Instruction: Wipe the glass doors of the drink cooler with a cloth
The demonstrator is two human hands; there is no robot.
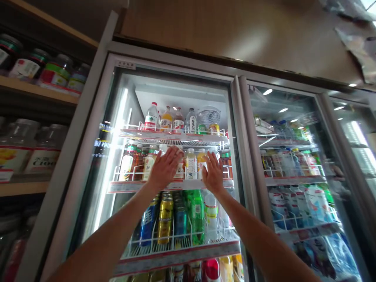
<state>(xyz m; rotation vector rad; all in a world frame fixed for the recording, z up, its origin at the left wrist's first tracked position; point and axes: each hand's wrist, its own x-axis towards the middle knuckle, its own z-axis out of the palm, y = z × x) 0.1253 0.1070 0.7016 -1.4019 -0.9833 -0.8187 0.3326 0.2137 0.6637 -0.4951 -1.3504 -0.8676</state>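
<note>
A tall drinks fridge with a glass door (123,117) stands in front of me, lit inside. My left hand (165,167) lies flat against the glass, fingers stretched out, at the level of the second shelf. My right hand (212,172) is pressed flat on the same glass a little to the right, fingers also spread. Between and behind the two hands stand bottles on the second shelf (190,163). Neither hand holds anything. Cans and bottles (165,219) fill the shelf below my forearms.
A top shelf holds bottles and cans (179,119) beside a round fan (208,115). A second glass door (293,164) to the right shows more drinks. Wooden shelves with jars (44,74) run along the left. Ceiling lights reflect in the glass.
</note>
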